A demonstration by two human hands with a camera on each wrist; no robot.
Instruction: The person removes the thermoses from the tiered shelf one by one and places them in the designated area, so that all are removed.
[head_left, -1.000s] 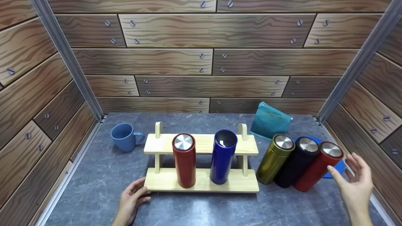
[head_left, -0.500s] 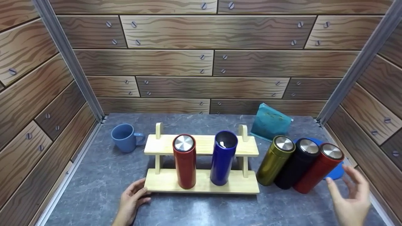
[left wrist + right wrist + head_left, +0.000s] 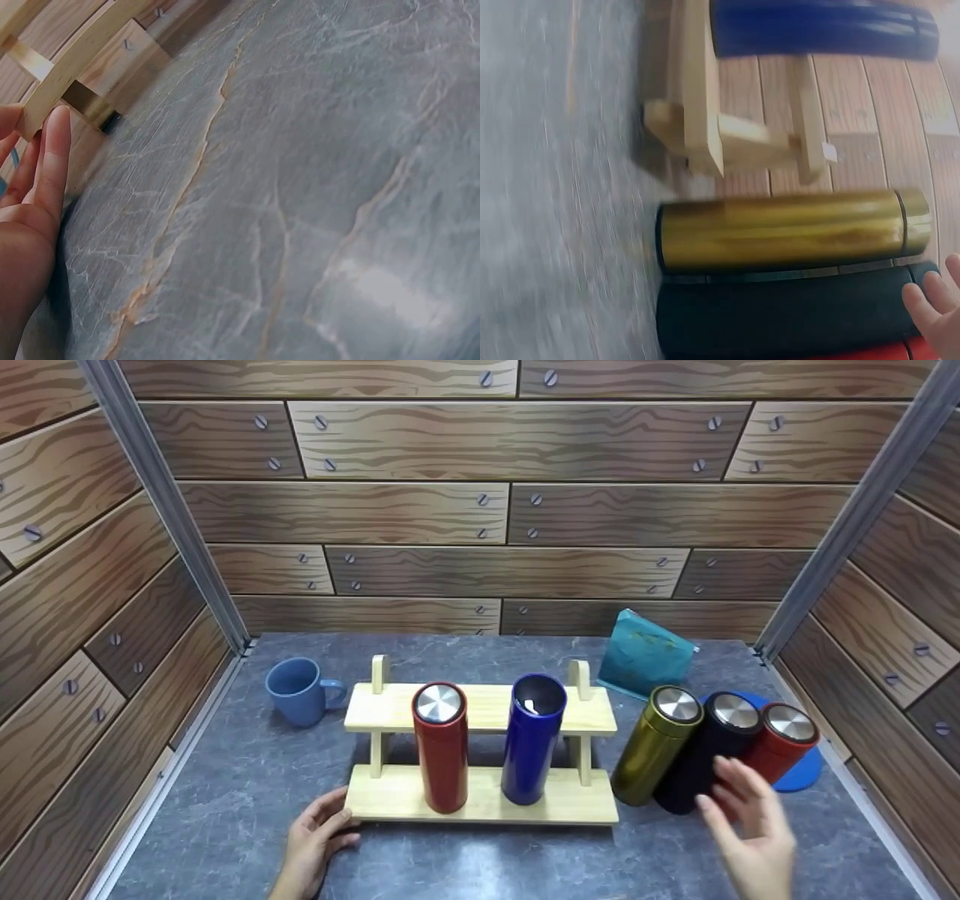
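My left hand [image 3: 319,836] pinches the left end of the lower board of a two-tier wooden shelf [image 3: 480,709]; in the left wrist view its fingers [image 3: 54,161] lie at the board's corner. A red flask [image 3: 442,761] and a blue flask [image 3: 531,746] stand upright on that lower board. My right hand [image 3: 754,832], fingers spread and holding nothing, is in front of the black flask [image 3: 694,757] and a second red flask [image 3: 784,742], covering the red one's lower part. Left of the black flask stands a gold flask [image 3: 652,754], close beside the shelf.
Behind the shelf on the left sits a blue mug [image 3: 295,694]. A teal pouch [image 3: 645,656] stands at the back right. Partly hidden behind the flasks lies a flat blue object [image 3: 804,772]. Wood-print walls [image 3: 405,510] enclose the grey tabletop [image 3: 247,780].
My right hand has moved left, from beside the right-hand red flask to in front of it and the black flask. My left hand, the shelf and the flasks stay put.
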